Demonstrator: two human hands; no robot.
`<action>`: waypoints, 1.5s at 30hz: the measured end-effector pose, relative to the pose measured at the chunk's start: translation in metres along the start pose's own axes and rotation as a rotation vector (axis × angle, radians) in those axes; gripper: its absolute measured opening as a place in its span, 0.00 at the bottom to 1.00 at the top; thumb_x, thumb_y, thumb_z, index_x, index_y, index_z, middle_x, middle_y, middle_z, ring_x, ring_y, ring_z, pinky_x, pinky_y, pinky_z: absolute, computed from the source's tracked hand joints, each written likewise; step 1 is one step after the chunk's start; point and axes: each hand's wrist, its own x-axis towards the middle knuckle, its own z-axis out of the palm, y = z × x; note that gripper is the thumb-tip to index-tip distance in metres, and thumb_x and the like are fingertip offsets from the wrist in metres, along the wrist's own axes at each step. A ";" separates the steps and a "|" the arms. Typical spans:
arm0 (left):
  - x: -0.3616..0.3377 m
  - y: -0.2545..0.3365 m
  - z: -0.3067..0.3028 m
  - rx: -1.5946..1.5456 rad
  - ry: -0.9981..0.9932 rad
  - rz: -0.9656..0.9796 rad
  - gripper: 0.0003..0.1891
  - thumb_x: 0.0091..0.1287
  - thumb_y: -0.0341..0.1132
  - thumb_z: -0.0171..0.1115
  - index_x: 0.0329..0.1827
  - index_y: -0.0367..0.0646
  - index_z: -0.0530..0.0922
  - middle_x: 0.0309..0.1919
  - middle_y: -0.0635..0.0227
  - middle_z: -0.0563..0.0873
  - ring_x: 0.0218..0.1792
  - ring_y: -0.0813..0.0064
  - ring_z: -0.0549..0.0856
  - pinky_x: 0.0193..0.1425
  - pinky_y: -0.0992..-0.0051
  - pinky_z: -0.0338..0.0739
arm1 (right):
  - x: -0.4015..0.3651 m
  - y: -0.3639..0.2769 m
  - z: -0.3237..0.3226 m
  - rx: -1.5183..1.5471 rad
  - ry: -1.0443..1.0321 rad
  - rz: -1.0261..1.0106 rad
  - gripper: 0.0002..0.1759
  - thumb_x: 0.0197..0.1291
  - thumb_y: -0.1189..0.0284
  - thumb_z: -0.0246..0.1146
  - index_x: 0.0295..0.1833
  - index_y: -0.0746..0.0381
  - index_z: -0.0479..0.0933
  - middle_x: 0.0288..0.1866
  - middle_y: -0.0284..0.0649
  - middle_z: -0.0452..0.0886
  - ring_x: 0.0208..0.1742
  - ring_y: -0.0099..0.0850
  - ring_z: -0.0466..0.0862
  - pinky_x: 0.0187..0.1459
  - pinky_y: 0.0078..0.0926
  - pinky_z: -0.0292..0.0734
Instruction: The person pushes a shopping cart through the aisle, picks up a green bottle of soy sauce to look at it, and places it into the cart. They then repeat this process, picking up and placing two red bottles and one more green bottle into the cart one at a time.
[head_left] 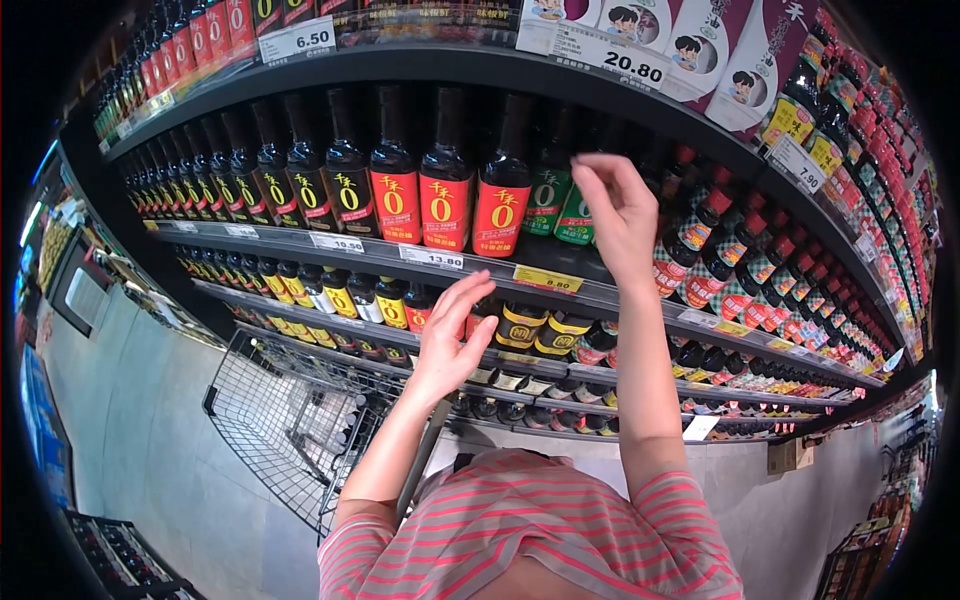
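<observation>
My right hand (622,200) is raised in front of the middle shelf, its fingers loosely bent, with nothing visible in them. Just behind it stand soy sauce bottles with green labels (575,215), partly hidden by the hand. To their left, a red-labelled bottle (503,205) stands near the shelf's front edge, beside another red-labelled bottle (445,200). Lower down, my left hand (455,335) is open, its fingers spread below the shelf edge and in front of the lower row of bottles. It appears to hold nothing.
A wire shopping cart (270,420) with bottles in it stands at my left. Price tags (430,257) line the shelf edges, one of them yellow (548,279). Red-capped bottles (700,240) fill the shelf to the right. A cardboard box (790,456) sits at the lower right.
</observation>
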 end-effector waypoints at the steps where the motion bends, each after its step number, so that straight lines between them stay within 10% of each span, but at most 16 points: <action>1: 0.004 0.001 0.001 0.028 0.016 0.023 0.23 0.66 0.27 0.64 0.65 0.38 0.77 0.69 0.55 0.76 0.71 0.59 0.74 0.74 0.63 0.66 | 0.007 -0.003 0.009 -0.006 -0.004 -0.019 0.15 0.66 0.69 0.69 0.53 0.67 0.81 0.47 0.41 0.87 0.49 0.25 0.85 0.47 0.22 0.78; 10: 0.032 0.005 0.006 0.177 0.024 0.079 0.32 0.67 0.32 0.65 0.76 0.39 0.68 0.80 0.53 0.61 0.79 0.54 0.62 0.79 0.60 0.58 | 0.055 -0.002 0.055 -0.261 -0.200 0.076 0.46 0.52 0.49 0.73 0.67 0.73 0.72 0.46 0.56 0.84 0.46 0.36 0.86 0.47 0.29 0.79; 14: 0.036 0.003 0.006 0.184 0.001 0.082 0.33 0.67 0.33 0.64 0.76 0.39 0.66 0.79 0.53 0.62 0.79 0.53 0.63 0.79 0.60 0.58 | 0.058 -0.023 0.053 -0.470 -0.290 0.221 0.38 0.56 0.54 0.74 0.61 0.74 0.75 0.52 0.50 0.85 0.49 0.27 0.84 0.51 0.23 0.76; 20: 0.043 0.005 -0.001 0.125 0.068 0.075 0.34 0.67 0.32 0.65 0.76 0.38 0.66 0.78 0.52 0.64 0.78 0.53 0.64 0.79 0.60 0.60 | 0.033 -0.007 0.004 0.051 -0.310 0.217 0.28 0.56 0.68 0.77 0.59 0.67 0.76 0.45 0.37 0.85 0.45 0.23 0.82 0.50 0.26 0.78; 33: 0.117 -0.012 0.016 0.317 -0.244 0.141 0.43 0.60 0.34 0.72 0.78 0.40 0.60 0.72 0.48 0.69 0.73 0.47 0.68 0.76 0.59 0.65 | -0.031 0.005 -0.047 0.388 -0.046 0.182 0.24 0.61 0.83 0.69 0.58 0.62 0.67 0.59 0.49 0.83 0.57 0.29 0.82 0.60 0.29 0.79; 38: 0.106 0.021 0.013 0.372 -0.118 0.243 0.40 0.54 0.30 0.72 0.73 0.43 0.67 0.67 0.51 0.73 0.69 0.48 0.73 0.72 0.58 0.71 | -0.039 -0.039 -0.054 0.401 -0.067 0.048 0.29 0.55 0.87 0.70 0.58 0.63 0.65 0.59 0.57 0.82 0.69 0.46 0.78 0.70 0.43 0.72; 42: 0.087 0.052 0.007 0.220 -0.050 0.341 0.41 0.47 0.31 0.77 0.69 0.42 0.70 0.65 0.52 0.76 0.66 0.52 0.77 0.71 0.61 0.72 | -0.036 -0.074 -0.069 0.476 -0.122 -0.182 0.31 0.50 0.87 0.73 0.57 0.66 0.64 0.56 0.61 0.82 0.65 0.52 0.80 0.70 0.50 0.72; 45: 0.049 0.058 0.013 -0.046 -0.133 0.135 0.41 0.51 0.38 0.80 0.68 0.38 0.69 0.63 0.55 0.77 0.65 0.61 0.78 0.69 0.64 0.72 | -0.036 -0.093 -0.073 0.415 -0.136 0.013 0.32 0.51 0.82 0.75 0.59 0.67 0.66 0.53 0.55 0.84 0.55 0.39 0.86 0.58 0.37 0.82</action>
